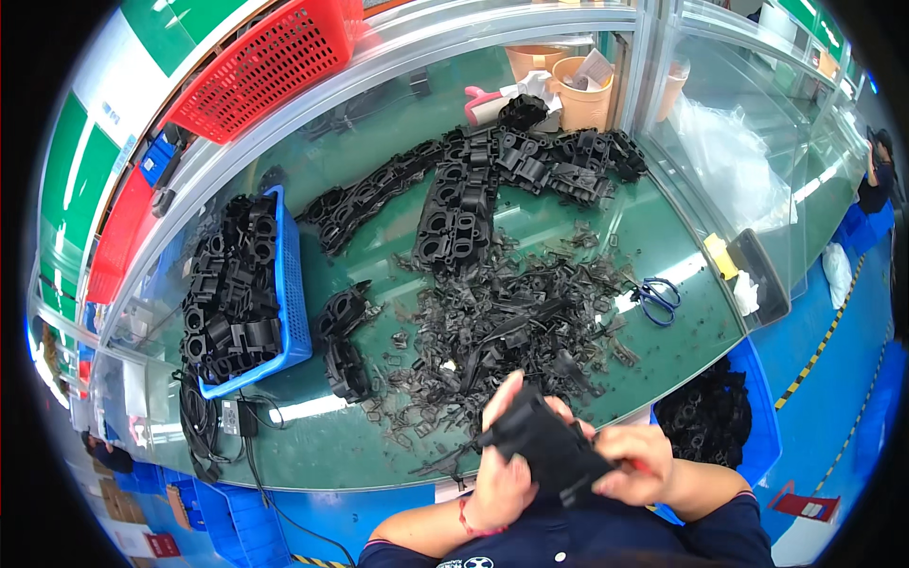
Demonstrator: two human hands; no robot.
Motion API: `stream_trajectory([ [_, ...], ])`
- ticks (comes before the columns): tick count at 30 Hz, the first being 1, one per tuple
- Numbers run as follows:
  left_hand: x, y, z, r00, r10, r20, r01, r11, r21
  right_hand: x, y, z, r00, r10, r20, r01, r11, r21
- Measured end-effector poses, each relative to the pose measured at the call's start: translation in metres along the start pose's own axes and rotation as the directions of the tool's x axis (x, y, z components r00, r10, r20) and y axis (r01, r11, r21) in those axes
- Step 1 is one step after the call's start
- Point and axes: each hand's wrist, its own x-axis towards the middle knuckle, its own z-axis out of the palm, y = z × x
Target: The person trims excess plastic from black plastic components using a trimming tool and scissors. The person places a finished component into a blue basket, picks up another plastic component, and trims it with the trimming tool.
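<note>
A black moulded plastic part (547, 443) is held up in front of my chest, over the near edge of the green table. My left hand (504, 473) is closed round its left side, thumb and fingers on either side of it. At the part's right end, my right hand (636, 464) is closed, with a small red thing (641, 466) showing between its fingers; most of that is hidden, so its kind cannot be made out. Just beyond my hands lies a heap of black plastic scraps (516, 327). Blue-handled scissors (657, 301) rest to its right.
A blue basket (295, 293) full of black parts stands left on the green table (379, 275). Rows of black parts (459, 204) lie behind the scraps. A blue bin (757, 407) sits below the right edge. Tan buckets (582, 99) stand at the back; cables (197, 417) lie front left.
</note>
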Motion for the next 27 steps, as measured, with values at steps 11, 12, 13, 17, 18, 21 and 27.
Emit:
stream_trajectory([
  [11,0.012,-0.03,-0.047,0.972,-0.105,-0.209,0.122,0.99,0.069,-0.006,0.044,-0.012,0.869,0.495,-0.022,-0.481,0.854,0.199],
  [12,0.012,-0.032,-0.051,0.971,-0.104,-0.215,0.122,0.99,0.072,0.001,0.047,-0.023,0.871,0.486,-0.063,-0.474,0.868,0.147],
  [13,0.012,-0.033,-0.053,0.97,-0.08,-0.23,0.101,0.992,0.081,0.006,0.053,-0.038,0.867,0.47,-0.165,-0.473,0.881,0.02],
  [17,0.009,-0.039,-0.061,0.962,-0.039,-0.27,0.066,0.994,0.092,0.015,0.093,-0.113,0.911,0.014,-0.411,-0.346,0.566,-0.748],
  [18,0.011,-0.041,-0.061,0.955,-0.043,-0.292,0.071,0.994,0.088,0.012,0.1,-0.136,0.912,-0.033,-0.408,-0.36,0.41,-0.838],
  [21,0.013,-0.046,-0.062,0.946,-0.052,-0.32,0.087,0.992,0.093,0.012,0.11,-0.173,0.904,0.016,-0.428,-0.426,0.123,-0.896],
  [27,0.016,-0.045,-0.062,0.961,-0.031,-0.275,0.047,0.998,0.049,0.013,0.107,-0.151,0.961,0.161,-0.224,-0.244,0.117,-0.963],
])
